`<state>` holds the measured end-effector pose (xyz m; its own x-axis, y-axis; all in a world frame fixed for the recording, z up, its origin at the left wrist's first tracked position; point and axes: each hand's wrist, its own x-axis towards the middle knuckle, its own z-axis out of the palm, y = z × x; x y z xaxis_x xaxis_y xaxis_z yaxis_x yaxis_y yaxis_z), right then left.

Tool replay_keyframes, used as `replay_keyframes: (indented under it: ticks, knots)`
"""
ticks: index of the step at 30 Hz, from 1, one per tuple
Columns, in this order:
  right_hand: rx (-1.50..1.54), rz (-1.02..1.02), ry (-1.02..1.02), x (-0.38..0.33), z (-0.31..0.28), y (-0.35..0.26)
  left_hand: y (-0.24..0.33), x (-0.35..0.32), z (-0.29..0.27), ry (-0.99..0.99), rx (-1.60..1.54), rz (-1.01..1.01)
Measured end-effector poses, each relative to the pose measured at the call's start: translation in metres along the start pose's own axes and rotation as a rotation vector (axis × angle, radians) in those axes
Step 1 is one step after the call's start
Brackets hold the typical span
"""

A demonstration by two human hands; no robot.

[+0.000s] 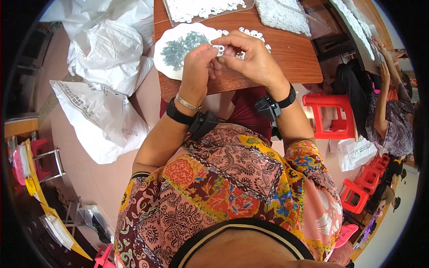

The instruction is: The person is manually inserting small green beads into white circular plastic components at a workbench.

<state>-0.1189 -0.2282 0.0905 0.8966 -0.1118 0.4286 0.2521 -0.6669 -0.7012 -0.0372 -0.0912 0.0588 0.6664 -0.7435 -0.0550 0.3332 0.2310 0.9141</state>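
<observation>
Over the near part of the wooden table, my two hands meet at one small white plastic piece [219, 50] with dark round openings. My left hand [199, 67] is closed, thumb and fingers pinching its left side. From the right, my right hand [252, 58] grips the same piece between thumb and index finger. A white scalloped plate [159, 62] lies just beyond my left hand, bearing a heap of small thin grey metal parts [174, 50]. Several loose white plastic pieces [254, 34] are scattered behind my right hand, partly hidden by it.
At the table's far edge sit a tray [210, 17] of white pieces and a clear bag [283, 18] of more. White sacks [105, 53] stand on the floor at left. A red stool [330, 100] is at right, near another person [391, 120].
</observation>
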Motion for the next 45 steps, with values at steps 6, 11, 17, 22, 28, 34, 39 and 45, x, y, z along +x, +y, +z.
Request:
replay_keyframes:
  ticks: [6, 11, 17, 22, 28, 34, 39, 45]
  knots:
    - [-0.075, 0.015, 0.009, 0.0, 0.003, -0.007, -0.003, 0.0, 0.0, 0.019, 0.077, 0.023]
    - [-0.259, -0.079, 0.106, 0.001, 0.011, -0.012, -0.003, -0.003, 0.002, 0.039, 0.116, 0.048]
    - [-0.228, -0.076, 0.137, -0.002, 0.012, -0.021, -0.001, -0.009, 0.005, 0.091, -0.04, 0.089]
    - [-0.161, -0.077, 0.119, -0.002, 0.009, -0.027, 0.005, -0.015, 0.004, 0.056, 0.021, 0.11]
    - [-0.162, -0.072, 0.091, -0.002, 0.007, -0.034, 0.002, -0.018, 0.005, 0.059, -0.01, 0.152]
    - [-0.085, -0.09, 0.126, -0.004, 0.021, -0.024, -0.005, -0.023, 0.002, 0.106, -0.017, 0.189]
    - [-0.166, -0.107, 0.022, 0.008, -0.003, -0.024, 0.004, -0.02, -0.003, 0.05, -0.039, 0.133]
    - [-0.838, -0.311, 0.616, 0.074, -0.106, 0.013, 0.011, -0.021, -0.02, 0.104, -0.055, 0.147]
